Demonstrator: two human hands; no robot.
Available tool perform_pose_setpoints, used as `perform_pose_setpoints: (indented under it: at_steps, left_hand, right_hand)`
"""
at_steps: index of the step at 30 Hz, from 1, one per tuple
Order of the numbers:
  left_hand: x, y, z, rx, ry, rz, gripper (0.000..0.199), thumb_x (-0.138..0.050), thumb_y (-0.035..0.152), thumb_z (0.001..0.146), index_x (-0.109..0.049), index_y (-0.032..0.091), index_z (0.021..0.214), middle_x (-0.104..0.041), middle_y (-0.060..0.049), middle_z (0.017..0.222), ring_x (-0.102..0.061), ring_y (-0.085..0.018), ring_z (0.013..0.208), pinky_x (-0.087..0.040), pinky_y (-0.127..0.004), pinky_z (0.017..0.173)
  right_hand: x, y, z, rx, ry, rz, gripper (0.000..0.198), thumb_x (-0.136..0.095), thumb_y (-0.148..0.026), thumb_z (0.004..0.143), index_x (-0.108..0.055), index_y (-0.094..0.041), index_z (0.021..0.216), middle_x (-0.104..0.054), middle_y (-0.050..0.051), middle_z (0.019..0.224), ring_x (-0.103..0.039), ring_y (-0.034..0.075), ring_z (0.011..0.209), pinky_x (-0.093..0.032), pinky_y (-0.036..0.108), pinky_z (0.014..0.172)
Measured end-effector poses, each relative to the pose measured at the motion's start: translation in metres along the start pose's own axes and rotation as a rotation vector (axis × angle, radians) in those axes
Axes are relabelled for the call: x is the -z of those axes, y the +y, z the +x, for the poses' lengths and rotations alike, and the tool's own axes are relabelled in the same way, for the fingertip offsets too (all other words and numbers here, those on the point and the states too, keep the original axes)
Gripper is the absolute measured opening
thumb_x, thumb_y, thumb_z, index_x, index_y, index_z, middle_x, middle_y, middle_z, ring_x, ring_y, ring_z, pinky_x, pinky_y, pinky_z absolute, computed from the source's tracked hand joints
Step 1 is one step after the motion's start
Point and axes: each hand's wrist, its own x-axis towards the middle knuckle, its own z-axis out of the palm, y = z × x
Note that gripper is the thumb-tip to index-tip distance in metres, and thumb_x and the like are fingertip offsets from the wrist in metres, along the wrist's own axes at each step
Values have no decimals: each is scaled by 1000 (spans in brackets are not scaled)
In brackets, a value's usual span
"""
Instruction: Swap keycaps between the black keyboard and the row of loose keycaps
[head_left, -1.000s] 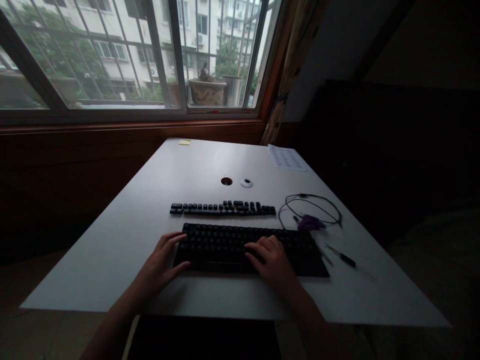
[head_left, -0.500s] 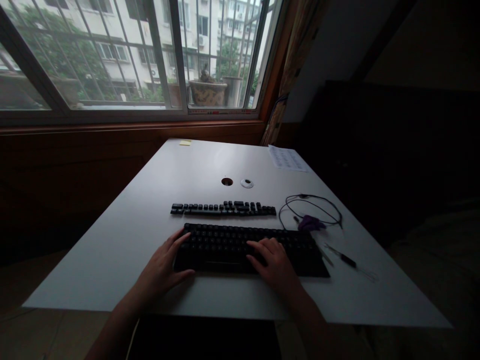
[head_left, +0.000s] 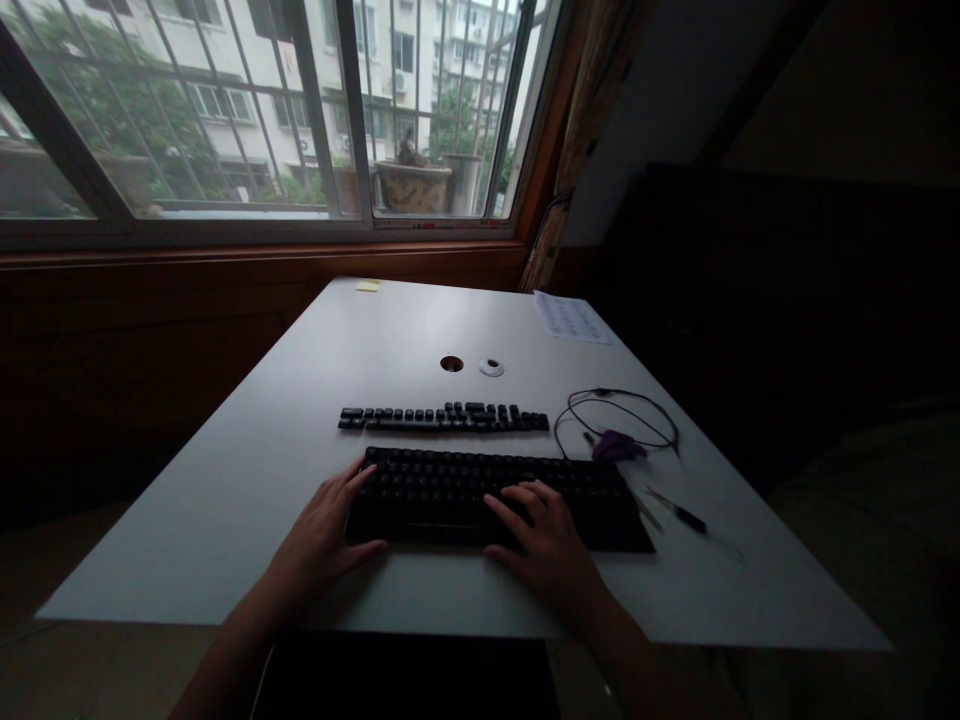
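A black keyboard (head_left: 450, 505) lies lengthwise near the front of the white table, its lowest strip without visible keycaps. My left hand (head_left: 322, 525) holds its left end, fingers at the back corner and thumb along the front. My right hand (head_left: 544, 535) rests over the right middle of the keyboard with its fingers spread, the thumb lower near the front edge. I see nothing held in it. Just behind the keyboard, loose black keycaps (head_left: 442, 424) stand in uneven rows.
On the white table (head_left: 247, 440), a coiled black cable (head_left: 637, 393), a purple cloth (head_left: 619, 447) and a black-handled wire tool (head_left: 686, 516) lie to the right. Farther back are a cable hole (head_left: 451, 364), its round cover (head_left: 491, 367), a printed sheet (head_left: 574, 318) and a yellow note (head_left: 367, 286).
My right thumb has moved down and away from the index finger, so the right hand is more spread. My left hand stays on the keyboard's left end. The view has shifted slightly.
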Motion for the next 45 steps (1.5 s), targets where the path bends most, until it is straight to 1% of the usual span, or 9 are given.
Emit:
perform_pose_setpoints:
  at_steps: [7, 11, 15, 20, 26, 29, 34, 39, 45]
  left_hand:
    - [0, 1, 0, 17, -2, -6, 94, -81, 33, 79, -29, 37, 158, -34, -12, 165, -42, -36, 146, -41, -64, 115]
    - [0, 1, 0, 22, -9, -4, 93, -80, 34, 81, -29, 37, 158, -33, -12, 165, -41, -36, 147, -40, -64, 115]
    - [-1, -1, 0, 13, -10, 0, 94, -80, 33, 81, -28, 36, 158, -34, -13, 165, -41, -37, 146, -41, -65, 115]
    - [0, -1, 1, -1, 15, -11, 92, -80, 33, 79, -32, 36, 157, -37, -13, 164, -44, -37, 144, -43, -64, 113]
    - [0, 1, 0, 19, 9, -3, 92, -80, 33, 80, -32, 35, 157, -37, -12, 164, -43, -36, 145, -42, -63, 115]
    - [-1, 1, 0, 10, 14, 1, 92, -81, 33, 79, -32, 35, 157, -37, -12, 164, -43, -36, 145, -42, -63, 115]
    - [-1, -2, 0, 7, 14, 1, 92, -80, 34, 79, -31, 37, 157, -37, -12, 164, -45, -36, 144, -43, -63, 114]
    - [-1, -1, -1, 12, 7, -6, 92, -80, 34, 80, -32, 36, 158, -35, -11, 165, -43, -36, 145, -42, -62, 115]
    - [1, 1, 0, 17, 5, -4, 93, -79, 33, 81, -27, 36, 159, -35, -13, 165, -43, -36, 146, -42, -63, 115]
  right_hand:
    - [-3, 3, 0, 27, 12, 12, 55, -74, -44, 90, -59, -28, 140, -61, 10, 139, -47, 36, 135, -49, 61, 108]
    - [-3, 2, 0, 52, 0, 50, 59, -70, -42, 93, -51, -26, 147, -58, 9, 147, -46, 34, 139, -44, 61, 114]
    - [2, 0, 1, 65, 18, 106, 60, -65, -34, 96, -44, -26, 152, -64, 9, 141, -51, 30, 139, -43, 60, 117]
    - [9, -3, 1, 64, 69, 163, 50, -65, -30, 94, -54, -27, 143, -69, 9, 133, -55, 29, 136, -44, 58, 116]
    - [12, -6, 1, 26, 50, 155, 56, -63, -32, 95, -49, -24, 148, -62, 11, 142, -48, 31, 143, -41, 61, 117]
    - [12, -5, 1, 50, 74, 182, 49, -62, -30, 94, -55, -27, 142, -67, 9, 135, -52, 30, 140, -40, 61, 118]
    - [11, -5, 1, 16, 72, 152, 52, -61, -30, 95, -51, -26, 146, -64, 10, 140, -50, 30, 141, -39, 61, 119]
    - [10, -7, 2, 51, 103, 180, 44, -61, -26, 95, -55, -26, 139, -71, 7, 129, -52, 29, 139, -37, 61, 120]
    - [9, -7, 2, 20, 69, 149, 42, -60, -29, 96, -55, -25, 138, -64, 10, 140, -48, 29, 143, -38, 61, 119]
